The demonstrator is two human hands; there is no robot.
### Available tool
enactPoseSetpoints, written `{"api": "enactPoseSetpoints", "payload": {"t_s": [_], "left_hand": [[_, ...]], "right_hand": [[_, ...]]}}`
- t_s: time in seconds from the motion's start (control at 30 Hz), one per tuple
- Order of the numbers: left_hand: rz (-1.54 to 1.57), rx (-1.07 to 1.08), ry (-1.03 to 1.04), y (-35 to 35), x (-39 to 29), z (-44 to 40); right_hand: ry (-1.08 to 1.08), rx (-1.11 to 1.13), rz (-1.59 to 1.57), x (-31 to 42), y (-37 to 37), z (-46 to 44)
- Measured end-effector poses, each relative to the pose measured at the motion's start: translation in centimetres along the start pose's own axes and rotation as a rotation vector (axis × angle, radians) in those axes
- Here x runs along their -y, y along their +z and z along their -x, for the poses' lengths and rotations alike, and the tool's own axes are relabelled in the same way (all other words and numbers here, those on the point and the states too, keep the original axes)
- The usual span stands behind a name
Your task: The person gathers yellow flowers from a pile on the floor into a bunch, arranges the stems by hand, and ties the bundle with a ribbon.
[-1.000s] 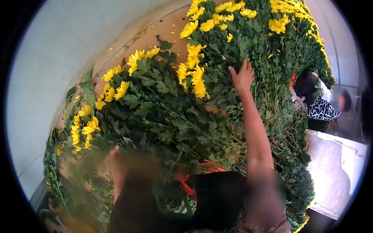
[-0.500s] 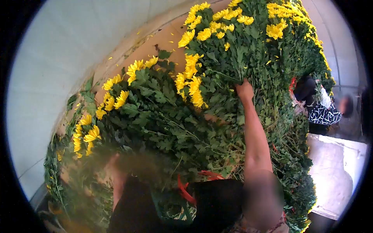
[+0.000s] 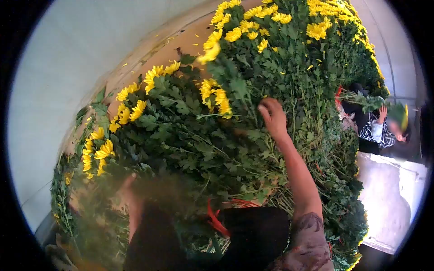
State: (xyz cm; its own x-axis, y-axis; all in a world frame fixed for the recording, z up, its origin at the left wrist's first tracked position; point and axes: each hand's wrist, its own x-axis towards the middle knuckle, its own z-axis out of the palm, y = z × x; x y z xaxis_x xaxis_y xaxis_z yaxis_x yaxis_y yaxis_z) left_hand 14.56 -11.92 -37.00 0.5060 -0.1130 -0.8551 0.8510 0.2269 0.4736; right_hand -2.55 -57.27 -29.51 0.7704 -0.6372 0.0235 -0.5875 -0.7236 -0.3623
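Note:
My right hand [image 3: 274, 118] is over the leafy stems near the middle, its fingers bent around or beside a blurred stem; whether it grips it is unclear. That stem bears a yellow flower [image 3: 209, 53] to the upper left. Just left of the hand lies a small group of yellow flowers [image 3: 216, 97]. At the lower left my left hand [image 3: 128, 187] is partly covered by a blurred mass of leaves, and its fingers are mostly hidden. A bunch with yellow heads [image 3: 154, 77] spreads its green stems between the two hands.
Tall heaps of yellow flowers [image 3: 318, 30] run along the right. Beyond them a co-worker [image 3: 382, 131] holds up a leafy stem. Red ties [image 3: 218, 220] lie by my dark-clothed knees. A pale slab [image 3: 389, 198] is at the right, a pale wall [image 3: 68, 81] at the left.
My right hand reached down into the stems and then moved slightly down and left, while a flower stem beside it shifted left. The co-worker has raised a stem. My left hand stays in place.

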Motion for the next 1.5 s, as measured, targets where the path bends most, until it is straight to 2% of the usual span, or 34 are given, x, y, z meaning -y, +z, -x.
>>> {"api": "enactPoseSetpoints", "payload": {"t_s": [0.1,0.13,0.17,0.2,0.23,0.3,0.37,0.43,0.47,0.53,0.57,0.6,0.63,0.67,0.7,0.77,0.83,0.9,0.97,1.03,1.13,1.17,1.23,1.3,1.33,1.37,1.43,1.5], "left_hand": [[0.036,0.022,-0.048,0.8,-0.4,0.9],[0.032,0.010,-0.050,0.2,-0.2,0.4],[-0.140,-0.112,0.026,-1.0,0.3,-0.8],[-0.229,-0.178,0.061,-1.1,0.1,-0.5],[-0.320,-0.247,0.090,-0.3,-0.4,0.3],[-0.102,-0.075,0.095,2.1,-0.8,1.8],[-0.006,-0.104,0.035,2.5,-0.6,2.1],[0.139,0.140,-0.030,4.9,-1.9,3.7],[0.097,0.106,0.055,3.1,-0.7,1.6],[0.084,0.118,0.030,1.9,-0.6,0.8],[0.079,0.135,0.011,1.5,-0.4,0.5],[0.079,0.133,0.008,0.7,-0.1,-0.3],[0.096,0.155,0.041,-0.2,0.5,-1.3],[0.115,0.175,0.074,-0.6,0.8,-1.7],[0.123,0.170,0.076,0.2,0.4,-0.9],[0.096,0.133,0.107,2.4,-0.6,1.3],[0.099,0.153,0.098,1.9,-0.5,0.7],[0.089,0.183,0.075,1.4,-0.4,0.2],[0.065,0.093,0.063,1.2,-0.1,-0.2],[0.120,0.127,0.061,0.3,0.5,-1.1],[0.203,0.194,0.072,-0.5,1.0,-1.9],[0.206,0.205,0.074,-0.5,1.0,-2.0],[0.209,0.217,0.085,-0.4,1.0,-2.1],[0.203,0.231,0.091,-0.3,0.9,-2.2],[0.201,0.239,0.093,-0.2,1.0,-2.3],[0.198,0.249,0.097,-0.1,0.9,-2.4],[0.195,0.259,0.106,0.0,0.9,-2.6],[0.195,0.265,0.112,-0.1,0.9,-2.5]], "right_hand": [[0.040,-0.060,0.033,-1.7,1.1,-4.1],[0.003,-0.146,0.099,-1.7,1.5,-5.5],[-0.030,-0.231,0.162,-1.6,2.1,-5.8],[-0.022,-0.218,0.154,-1.3,2.7,-5.2],[-0.104,-0.115,0.100,-0.5,3.4,-4.6],[-0.230,0.028,0.074,2.4,3.9,-2.9],[-0.260,0.089,0.097,5.5,4.0,1.4],[-0.456,0.262,-0.101,6.3,4.3,4.1],[-0.447,0.264,-0.103,6.1,4.1,4.5],[-0.558,0.276,-0.016,4.9,3.1,4.7],[-0.428,0.045,0.028,3.5,3.1,4.2],[-0.230,-0.079,0.190,2.5,2.4,3.4],[-0.151,-0.086,0.305,0.6,1.9,2.5],[-0.054,0.000,0.464,-1.6,1.9,1.8],[-0.063,0.002,0.464,-2.3,2.3,1.2],[-0.065,0.112,0.676,-3.1,3.7,0.0],[-0.079,0.060,0.670,-3.9,5.5,-1.5],[0.069,0.308,0.749,-4.0,4.5,-2.7],[0.056,0.360,0.745,-5.4,2.4,-3.7],[-0.102,0.149,0.555,-7.6,0.5,-4.0],[0.055,-0.030,0.295,-8.4,-3.3,-2.9],[0.249,0.015,0.323,-8.0,-4.8,-2.9],[-0.083,-0.072,0.289,-14.2,-6.1,-2.2],[0.039,-0.098,-0.274,-12.5,-6.6,-2.3],[0.063,-0.080,0.026,-11.6,-6.7,-3.4],[0.120,-0.094,0.008,-11.3,-6.1,-3.5],[0.410,0.021,-0.089,-10.3,-4.6,-4.8],[0.503,0.160,-0.157,-10.1,-3.4,-4.4]]}}
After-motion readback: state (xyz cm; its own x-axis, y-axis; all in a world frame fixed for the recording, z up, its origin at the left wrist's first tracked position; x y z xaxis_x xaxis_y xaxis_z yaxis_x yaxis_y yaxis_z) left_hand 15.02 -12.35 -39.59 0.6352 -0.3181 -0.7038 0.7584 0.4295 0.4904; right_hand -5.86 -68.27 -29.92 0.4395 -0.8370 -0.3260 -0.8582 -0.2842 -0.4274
